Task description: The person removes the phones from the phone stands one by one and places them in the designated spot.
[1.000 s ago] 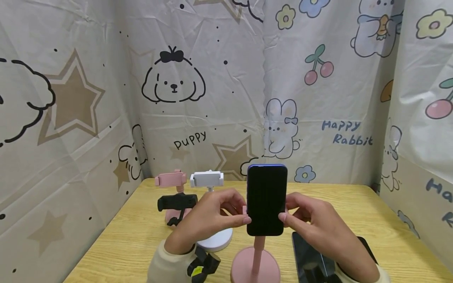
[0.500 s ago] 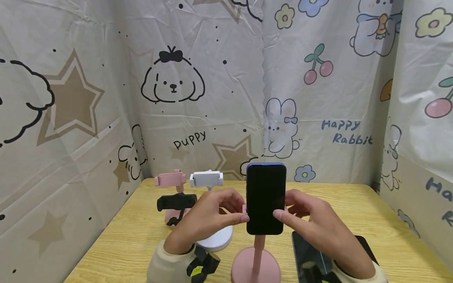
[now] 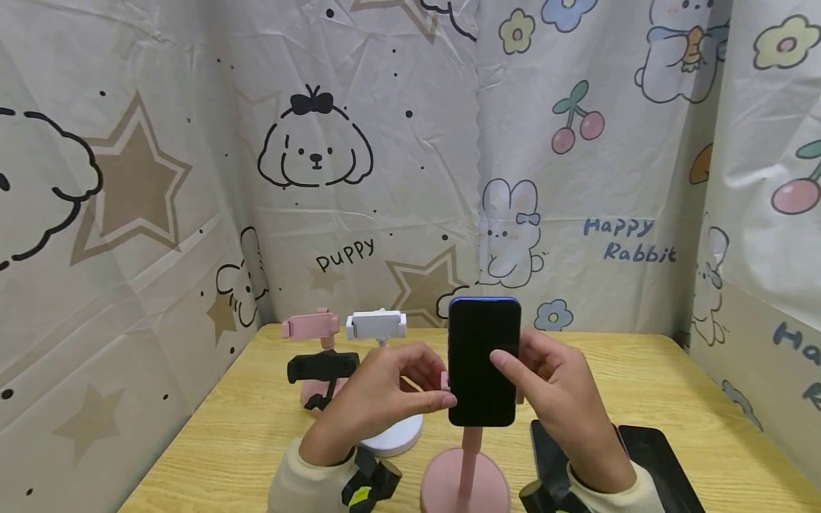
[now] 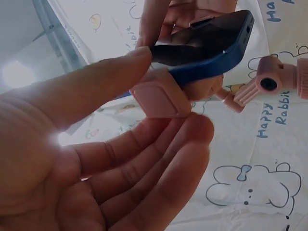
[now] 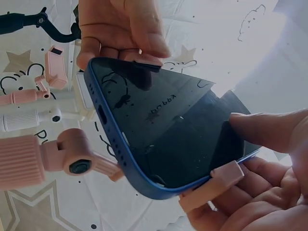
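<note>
A smartphone with a black screen and blue frame stands upright in the clamp of a pink phone stand. My left hand pinches the clamp's left pad at the phone's edge, thumb in front and fingers curled behind. My right hand grips the phone by its right edge; the thumb lies on the screen and the fingers go behind. In the right wrist view the clamp's right pad hooks over that edge, just below the thumb. The phone hides most of the clamp.
At the back left stand another pink phone stand, a white one and a black one. Flat dark phones lie at the right, partly under my right forearm. Printed cloth walls the table on the sides and back.
My right hand has moved up along the phone's right edge, its thumb sliding from the lower edge onto the middle of the screen. The left hand and the phone stay nearly still.
</note>
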{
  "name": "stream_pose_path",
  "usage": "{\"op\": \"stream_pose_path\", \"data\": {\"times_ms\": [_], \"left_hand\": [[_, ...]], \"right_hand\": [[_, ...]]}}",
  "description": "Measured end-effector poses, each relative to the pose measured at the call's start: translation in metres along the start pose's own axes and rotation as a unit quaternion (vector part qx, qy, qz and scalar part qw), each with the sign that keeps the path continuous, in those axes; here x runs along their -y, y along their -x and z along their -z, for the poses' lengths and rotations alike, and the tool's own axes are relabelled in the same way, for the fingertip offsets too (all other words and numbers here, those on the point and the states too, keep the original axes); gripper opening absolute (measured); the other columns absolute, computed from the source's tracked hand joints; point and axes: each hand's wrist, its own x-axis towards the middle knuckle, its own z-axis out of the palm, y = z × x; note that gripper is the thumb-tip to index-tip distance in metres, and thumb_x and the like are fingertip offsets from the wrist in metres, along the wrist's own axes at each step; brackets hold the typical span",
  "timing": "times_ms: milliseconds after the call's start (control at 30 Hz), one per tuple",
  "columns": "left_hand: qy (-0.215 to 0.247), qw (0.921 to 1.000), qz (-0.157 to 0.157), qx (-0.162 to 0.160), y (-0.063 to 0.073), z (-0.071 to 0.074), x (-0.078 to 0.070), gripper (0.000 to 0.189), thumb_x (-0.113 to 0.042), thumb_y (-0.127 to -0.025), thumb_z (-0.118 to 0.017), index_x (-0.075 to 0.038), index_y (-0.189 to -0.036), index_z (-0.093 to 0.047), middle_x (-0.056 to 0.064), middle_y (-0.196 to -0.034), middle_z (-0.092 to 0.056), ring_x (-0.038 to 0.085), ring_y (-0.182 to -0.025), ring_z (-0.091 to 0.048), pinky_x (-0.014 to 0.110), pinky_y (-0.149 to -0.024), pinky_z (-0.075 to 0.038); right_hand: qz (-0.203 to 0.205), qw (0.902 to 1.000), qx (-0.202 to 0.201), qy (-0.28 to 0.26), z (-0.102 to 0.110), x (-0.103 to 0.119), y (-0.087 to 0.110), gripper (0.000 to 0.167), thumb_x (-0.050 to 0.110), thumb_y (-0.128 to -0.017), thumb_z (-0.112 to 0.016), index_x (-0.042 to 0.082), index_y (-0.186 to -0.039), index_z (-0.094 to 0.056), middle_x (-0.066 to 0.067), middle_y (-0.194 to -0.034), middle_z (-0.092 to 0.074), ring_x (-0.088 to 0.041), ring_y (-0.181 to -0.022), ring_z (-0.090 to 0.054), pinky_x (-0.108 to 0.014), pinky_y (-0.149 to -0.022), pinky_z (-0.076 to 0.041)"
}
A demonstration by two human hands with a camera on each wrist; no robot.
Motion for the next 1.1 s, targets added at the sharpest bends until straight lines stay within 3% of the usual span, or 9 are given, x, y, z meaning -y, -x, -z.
{"op": "stream_pose_path", "data": {"times_ms": [233, 600, 900, 1000, 1100], "left_hand": [[-0.018, 0.9997, -0.006, -0.016, 0.001, -0.004, -0.003, 0.021, -0.026, -0.082, -0.078, -0.012, -0.093, -0.067, -0.008, -0.08, -0.066, 0.009, -0.075, -0.063, 0.028, -0.069, -0.055], [-0.041, 0.9989, -0.006, -0.023, 0.002, -0.003, -0.002, 0.019, -0.026, -0.083, -0.077, -0.015, -0.091, -0.065, -0.01, -0.079, -0.063, 0.008, -0.074, -0.061, 0.027, -0.066, -0.054], [-0.061, 0.998, -0.007, -0.015, 0.006, 0.003, -0.004, 0.017, -0.027, -0.085, -0.075, -0.017, -0.092, -0.064, -0.01, -0.081, -0.063, 0.008, -0.078, -0.06, 0.028, -0.071, -0.054], [-0.063, 0.9979, -0.008, -0.014, 0.006, 0.002, -0.004, 0.017, -0.028, -0.086, -0.074, -0.017, -0.093, -0.064, -0.01, -0.082, -0.063, 0.008, -0.079, -0.06, 0.027, -0.071, -0.054], [-0.065, 0.9978, -0.007, -0.013, 0.005, 0.001, -0.004, 0.017, -0.027, -0.086, -0.074, -0.017, -0.094, -0.064, -0.01, -0.082, -0.063, 0.008, -0.079, -0.061, 0.026, -0.07, -0.054]], "right_hand": [[0.028, 0.9984, 0.004, -0.049, -0.002, -0.001, 0.0, 0.038, 0.016, -0.093, -0.066, 0.009, -0.128, -0.056, -0.01, -0.105, -0.071, -0.024, -0.08, -0.071, -0.037, -0.058, -0.057], [0.048, 0.9988, -0.006, -0.007, 0.0, -0.001, 0.002, 0.038, 0.016, -0.093, -0.065, 0.012, -0.131, -0.057, -0.006, -0.105, -0.072, -0.021, -0.075, -0.068, -0.034, -0.053, -0.054], [0.057, 0.9983, -0.005, 0.007, 0.006, 0.002, 0.002, 0.033, 0.013, -0.093, -0.065, 0.01, -0.126, -0.06, -0.007, -0.1, -0.072, -0.02, -0.068, -0.066, -0.031, -0.05, -0.052], [0.052, 0.9986, 0.0, 0.005, 0.008, 0.001, 0.002, 0.032, 0.014, -0.094, -0.064, 0.008, -0.125, -0.059, -0.008, -0.1, -0.072, -0.021, -0.069, -0.066, -0.032, -0.051, -0.053], [0.023, 0.9992, 0.022, -0.024, 0.011, 0.001, 0.002, 0.033, 0.018, -0.096, -0.061, 0.008, -0.127, -0.057, -0.008, -0.106, -0.07, -0.023, -0.08, -0.068, -0.032, -0.063, -0.057]]}}
